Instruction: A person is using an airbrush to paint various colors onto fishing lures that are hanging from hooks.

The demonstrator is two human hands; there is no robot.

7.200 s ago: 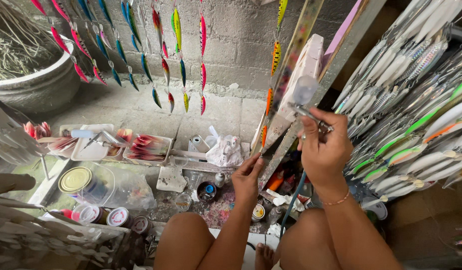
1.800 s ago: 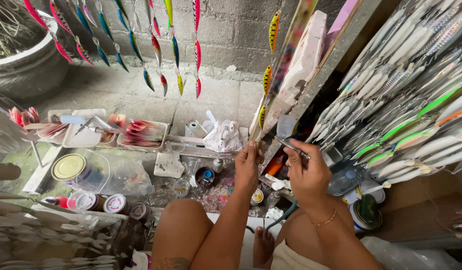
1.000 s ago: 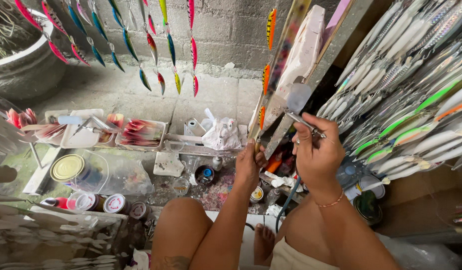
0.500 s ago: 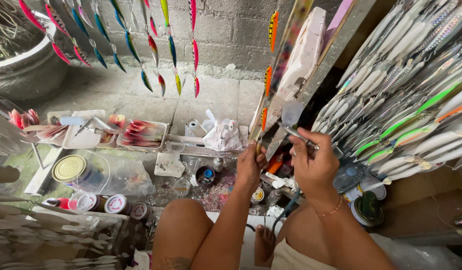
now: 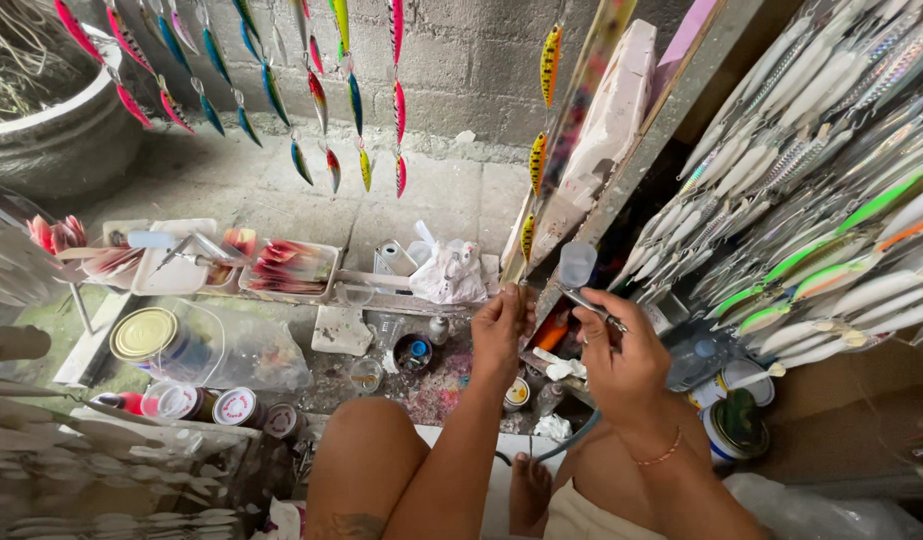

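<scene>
— Where is the airbrush (image 5: 585,300) in relation to the hands?

— It sits in the right hand (image 5: 627,352), sticking out up and to the left from the curled fingers, with its clear cup (image 5: 577,264) standing above the metal body. Its tip points toward the left hand (image 5: 500,325), just beside it.

— And the left hand?

— It is raised in front of the knees, fingers closed together, pinching the lower end of a yellow spotted lure (image 5: 528,236) that hangs against the slanted board (image 5: 607,130). Whether the fingertips grip the lure itself or a wire under it, I cannot tell.

— How are the arms set?

— Both forearms rise from the lap, wrists bent upward, the right one wearing a thin bracelet (image 5: 665,452). The hands are near each other but apart.

— What does the airbrush look like?

— Slim, silvery, with a translucent cup on top; a hose (image 5: 572,441) curves below the right wrist.

— Around them?

— Paint jars (image 5: 414,352) on the spattered floor and rows of pale lure bodies (image 5: 822,200) to the right.
</scene>
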